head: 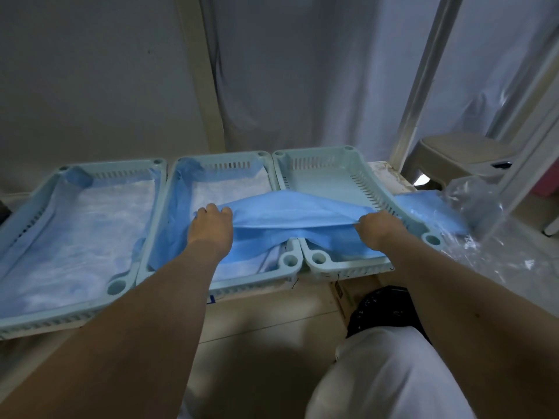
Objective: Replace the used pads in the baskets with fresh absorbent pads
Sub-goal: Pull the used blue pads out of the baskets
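Pale green plastic is seen first: the left basket (39, 320) is already lined, a blue-backed pad (81, 234) spread white side up and turned up against its walls. Next to it, rim touching rim, the middle basket (217, 284) is lined the same way, its pad (230, 189) lying flat at the far end. Over its near right corner the left hand (211, 220) is held, fingers curled and clamped on one end of a fresh blue pad (290, 211). That pad is stretched across the seam between the two baskets, sagging slightly, and is kept taut, presumably so it can be opened out before being lowered. Its other end is pinched by the right hand (378, 228), fingers closed on the fabric above the right basket (320, 179). That basket's floor is bare at the far end, so this looks to be the one being lined. Clear room is left above it; the slotted right wall and the near rim are the edges to be cleared. Just beyond that wall, more blue pads (429, 207) are stacked beside crumpled clear plastic wrap (484, 237). Further right, a beige stool (459, 152) is noted.
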Motion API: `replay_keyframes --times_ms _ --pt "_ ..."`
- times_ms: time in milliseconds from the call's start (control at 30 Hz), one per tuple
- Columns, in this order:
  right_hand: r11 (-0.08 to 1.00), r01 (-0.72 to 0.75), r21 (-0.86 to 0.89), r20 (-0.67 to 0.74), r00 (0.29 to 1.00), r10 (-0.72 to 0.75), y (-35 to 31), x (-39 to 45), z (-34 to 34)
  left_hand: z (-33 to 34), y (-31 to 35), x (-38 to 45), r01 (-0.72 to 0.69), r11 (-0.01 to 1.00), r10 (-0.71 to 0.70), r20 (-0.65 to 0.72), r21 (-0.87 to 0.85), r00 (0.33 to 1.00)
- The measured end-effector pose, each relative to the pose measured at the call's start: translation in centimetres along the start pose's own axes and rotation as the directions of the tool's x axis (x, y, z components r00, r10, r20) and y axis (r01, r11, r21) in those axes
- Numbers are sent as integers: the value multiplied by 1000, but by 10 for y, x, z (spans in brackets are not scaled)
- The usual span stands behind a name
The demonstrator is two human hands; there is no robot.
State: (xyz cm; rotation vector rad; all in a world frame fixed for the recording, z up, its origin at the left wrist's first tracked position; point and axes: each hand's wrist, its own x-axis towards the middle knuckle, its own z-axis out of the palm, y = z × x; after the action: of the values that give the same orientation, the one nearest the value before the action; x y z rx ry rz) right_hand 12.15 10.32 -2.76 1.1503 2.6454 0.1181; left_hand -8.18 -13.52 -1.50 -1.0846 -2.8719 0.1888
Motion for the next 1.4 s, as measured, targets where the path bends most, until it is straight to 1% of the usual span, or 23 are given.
replay_keyframes --times_ms 67,100,167,200,267,333,367,400,433,467,500,567,600,667,767,833,900,933,1000,1067,1133,1267,1400 --pt "999 -22 37 79 997 19 1 0 5 5 2 -2 -17 998 10 102 63 995" --pt "998 -32 59 113 993 25 1 -1 7 6 3 -3 -16 997 1 184 79 983" --pt "996 -70 51 181 982 60 0 -1 10 5 8 -5 29 997 -51 334 71 941" --pt "992 -115 57 211 972 101 -3 -1 9 4 11 -5 69 996 -85 352 58 932" --pt "972 -219 85 199 960 198 -12 3 4 -1 18 1 120 991 -132 283 60 950" --pt "963 -251 103 100 965 241 -24 11 -2 -3 26 12 143 990 -143 144 9 979" --pt "969 -208 133 14 978 209 -31 17 -3 -1 31 18 135 989 -130 76 -66 989" --pt "968 -125 217 -66 988 143 -39 25 -1 3 38 25 105 982 -101 31 -158 994" --pt "934 -35 354 -103 992 76 -49 28 -2 6 45 31 62 965 -59 19 -256 998" --pt "869 42 492 -96 995 7 -60 32 -4 8 55 36 22 938 -9 39 -345 999" --pt "807 116 579 -90 993 -78 -71 36 -4 10 66 40 0 908 35 77 -419 996" --pt "729 188 658 -67 979 -192 -93 41 -1 13 85 46 -8 861 95 145 -508 985" --pt "705 188 684 -45 975 -216 -100 45 3 16 91 48 -6 846 112 167 -534 979" --pt "690 172 703 -10 972 -233 -105 51 13 26 97 50 4 828 137 210 -560 968" --pt "713 162 683 51 962 -267 -100 52 24 42 93 49 16 827 162 266 -562 950" --pt "717 139 683 71 964 -255 -95 52 26 47 89 48 11 837 160 264 -546 951" --pt "747 115 655 65 976 -207 -92 52 24 46 87 50 2 864 113 198 -503 974" --pt "766 98 636 29 988 -151 -91 53 21 44 84 52 7 882 60 127 -471 990" --pt "787 70 613 -101 995 -9 -91 56 10 37 80 62 10 904 -29 -37 -428 999" --pt "779 107 618 -192 981 17 -92 63 -3 31 78 78 -35 896 -6 -92 -443 996" --pt "761 150 631 -174 984 -49 -96 79 -14 27 79 98 -62 877 45 -46 -477 998" --pt "682 139 718 -28 985 -171 -106 111 -24 21 77 130 6 866 87 162 -500 983" --pt "615 140 776 9 972 -233 -108 122 -24 25 71 143 -52 863 181 211 -503 961"
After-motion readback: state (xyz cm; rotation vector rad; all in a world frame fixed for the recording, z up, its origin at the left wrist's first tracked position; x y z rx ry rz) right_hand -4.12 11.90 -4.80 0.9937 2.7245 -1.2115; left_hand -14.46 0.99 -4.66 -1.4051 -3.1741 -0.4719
